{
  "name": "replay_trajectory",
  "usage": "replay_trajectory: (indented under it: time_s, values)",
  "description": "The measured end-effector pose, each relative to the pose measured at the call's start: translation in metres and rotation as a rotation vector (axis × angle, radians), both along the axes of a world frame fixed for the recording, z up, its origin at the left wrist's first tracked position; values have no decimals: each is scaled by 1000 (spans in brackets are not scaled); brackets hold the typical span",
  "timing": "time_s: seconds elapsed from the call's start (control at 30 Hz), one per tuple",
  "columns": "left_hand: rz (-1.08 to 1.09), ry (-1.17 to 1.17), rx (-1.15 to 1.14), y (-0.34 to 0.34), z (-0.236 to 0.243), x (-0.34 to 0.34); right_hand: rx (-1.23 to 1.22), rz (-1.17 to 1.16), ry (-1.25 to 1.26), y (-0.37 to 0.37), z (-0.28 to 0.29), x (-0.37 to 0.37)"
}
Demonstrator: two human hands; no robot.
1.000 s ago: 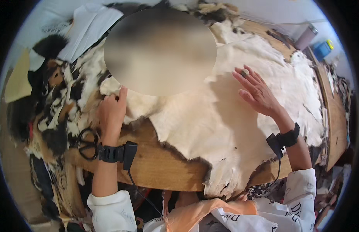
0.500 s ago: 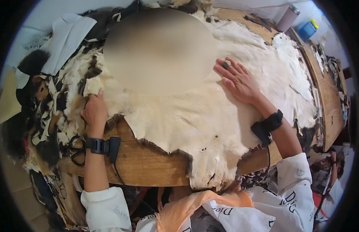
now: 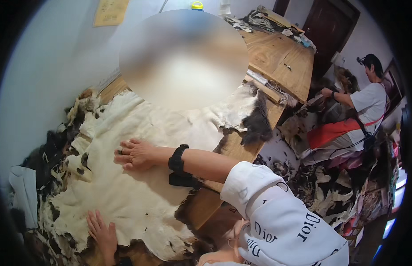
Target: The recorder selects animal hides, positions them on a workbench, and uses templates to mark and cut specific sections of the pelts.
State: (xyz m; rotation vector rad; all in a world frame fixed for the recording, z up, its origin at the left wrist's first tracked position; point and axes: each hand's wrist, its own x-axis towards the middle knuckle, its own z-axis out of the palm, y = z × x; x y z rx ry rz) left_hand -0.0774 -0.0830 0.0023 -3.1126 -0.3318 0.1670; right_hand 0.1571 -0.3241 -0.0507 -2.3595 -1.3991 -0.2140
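A large cream hide (image 3: 95,177), skin side up with dark fur along its edges, is spread over the wooden table (image 3: 203,215). My right hand (image 3: 135,154) lies on its middle, fingers spread, with a ring and a black wrist device; its forearm crosses the hide from the lower right. At the lower left my left hand (image 3: 99,232) rests near the hide's edge, fingers stretched out, its wrist mostly cut off. Neither hand holds anything. Part of the hide's far area is hidden under a blurred oval.
A co-worker (image 3: 365,106) in a white top sits at the right, hands on fur pieces. Fur scraps (image 3: 334,190) lie below the table's right side. A power strip (image 3: 261,80), another wooden board (image 3: 285,53) and a yellow-lidded container (image 3: 197,5) are at the back, near a door (image 3: 325,31).
The view has swung to the right, bringing the co-worker and door into sight. My left hand's fingers, curled at the hide's edge earlier, are now stretched flat. My right hand still lies spread on it.
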Motion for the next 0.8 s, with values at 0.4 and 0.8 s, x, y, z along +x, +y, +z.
replay_trajectory:
  time_s: [0.4, 0.8]
  values:
    - [419, 133, -23, 30, 14, 57, -257, -538, 151, -175, 29, 46]
    - [-16, 105, 47, -20, -7, 55, -124, -600, 220, -176, 33, -3]
